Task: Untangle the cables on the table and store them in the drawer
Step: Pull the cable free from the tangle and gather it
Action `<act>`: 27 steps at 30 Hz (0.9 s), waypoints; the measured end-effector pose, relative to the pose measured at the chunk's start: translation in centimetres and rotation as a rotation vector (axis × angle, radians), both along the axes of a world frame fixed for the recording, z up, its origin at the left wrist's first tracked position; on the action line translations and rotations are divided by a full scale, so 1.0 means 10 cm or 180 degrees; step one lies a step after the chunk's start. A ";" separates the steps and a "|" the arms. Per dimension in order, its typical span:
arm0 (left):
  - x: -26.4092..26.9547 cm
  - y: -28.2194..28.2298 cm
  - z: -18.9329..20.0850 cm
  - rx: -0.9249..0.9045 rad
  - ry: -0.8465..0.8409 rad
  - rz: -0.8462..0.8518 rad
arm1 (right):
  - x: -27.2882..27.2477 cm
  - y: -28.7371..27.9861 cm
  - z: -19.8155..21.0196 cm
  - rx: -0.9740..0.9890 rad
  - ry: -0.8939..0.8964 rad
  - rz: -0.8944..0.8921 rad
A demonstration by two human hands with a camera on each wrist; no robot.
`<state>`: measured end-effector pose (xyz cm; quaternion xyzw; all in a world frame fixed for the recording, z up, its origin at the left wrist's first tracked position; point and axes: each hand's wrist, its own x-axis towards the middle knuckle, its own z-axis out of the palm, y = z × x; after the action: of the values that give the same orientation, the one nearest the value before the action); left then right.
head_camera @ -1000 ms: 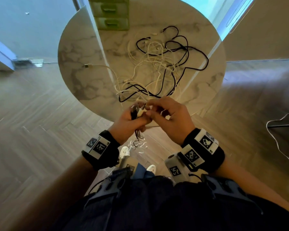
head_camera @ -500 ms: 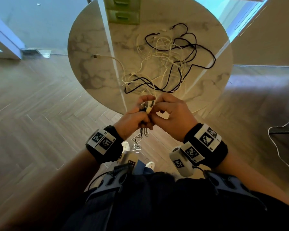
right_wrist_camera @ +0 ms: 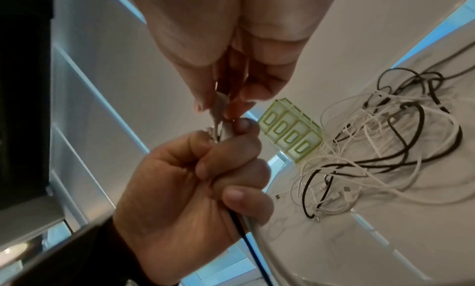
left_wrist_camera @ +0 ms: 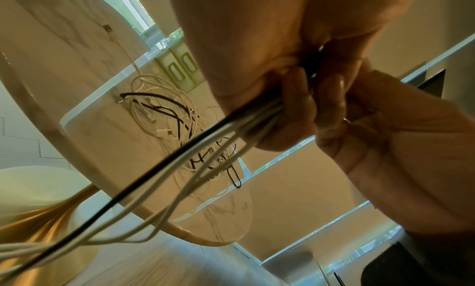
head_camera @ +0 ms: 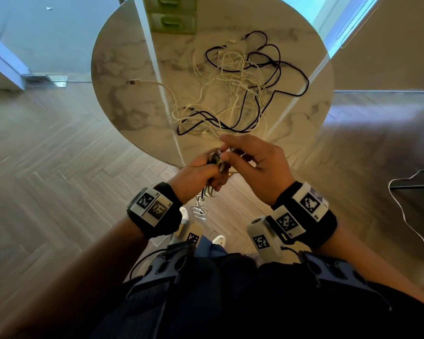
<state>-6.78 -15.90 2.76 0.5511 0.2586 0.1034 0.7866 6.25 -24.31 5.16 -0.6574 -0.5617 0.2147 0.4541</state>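
Note:
A tangle of white and black cables point(head_camera: 240, 89) lies on the round marble table point(head_camera: 123, 77). Just off the table's near edge, my left hand point(head_camera: 201, 172) grips a bundle of black and white cables point(left_wrist_camera: 195, 148) in its fist; their loops hang below it point(head_camera: 201, 204). My right hand point(head_camera: 252, 162) pinches the cable ends point(right_wrist_camera: 218, 105) sticking out of the top of that fist between thumb and fingertips. The green drawer unit point(head_camera: 173, 14) stands at the table's far edge, its drawers pushed in.
A loose white cable with a USB plug point(head_camera: 132, 82) stretches toward the table's left side. Another white cable point(head_camera: 406, 216) runs across the wooden floor at the right to a small plug. Glass panels and a wall stand behind the table.
The view has shifted so the table sits more to the right. My right hand has lifted its fingers slightly, working the cable ends above my left fist, which keeps its grip.

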 end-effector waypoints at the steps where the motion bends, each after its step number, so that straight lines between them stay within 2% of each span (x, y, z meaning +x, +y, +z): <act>1: 0.02 0.00 0.01 0.0002 0.0045 0.0034 | 0.01 0.00 -0.01 0.0089 -0.0283 0.0085; 4: 0.04 0.03 0.04 0.0236 0.0160 0.0030 | 0.02 0.04 -0.06 0.0125 -0.1155 0.0276; 6: 0.05 0.02 0.07 0.0629 0.0219 -0.0054 | 0.06 0.05 -0.09 -0.0116 -0.1230 0.0518; 7: 0.06 0.01 0.08 0.0700 0.0181 -0.0028 | 0.06 0.05 -0.09 -0.0337 -0.0912 0.0676; 8: 0.07 0.01 0.09 0.0660 0.0096 0.0052 | 0.04 0.04 -0.06 -0.0640 -0.0327 0.0827; 10: 0.11 0.02 0.10 0.0502 -0.0138 0.0219 | -0.01 0.01 -0.04 -0.1055 0.1218 0.1122; 11: 0.12 0.02 0.12 0.0491 -0.0192 0.0246 | -0.03 -0.01 -0.05 -0.1115 0.1700 0.1234; 13: 0.14 0.01 0.20 0.0548 -0.0268 0.0202 | -0.04 -0.03 -0.18 -0.1274 0.1879 0.1395; 14: 0.15 0.01 0.25 0.0540 -0.0324 0.0194 | -0.06 -0.02 -0.23 -0.1456 0.1722 0.1428; 18: 0.19 0.05 0.49 0.0695 -0.0617 0.0213 | -0.20 -0.06 -0.62 -0.1985 0.0357 0.1549; 22: 0.19 0.01 0.60 0.1086 -0.0734 -0.0035 | -0.24 -0.11 -1.03 -0.2226 -0.0054 0.1338; 27: 0.17 -0.03 0.61 0.1255 -0.0743 -0.0088 | -0.21 -0.32 -1.50 -0.3257 -0.0449 0.1191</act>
<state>-5.11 -16.23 8.89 0.6820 0.1330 0.2042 0.6896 4.19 -27.53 -9.84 -0.6959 -0.5221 0.4930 -0.0083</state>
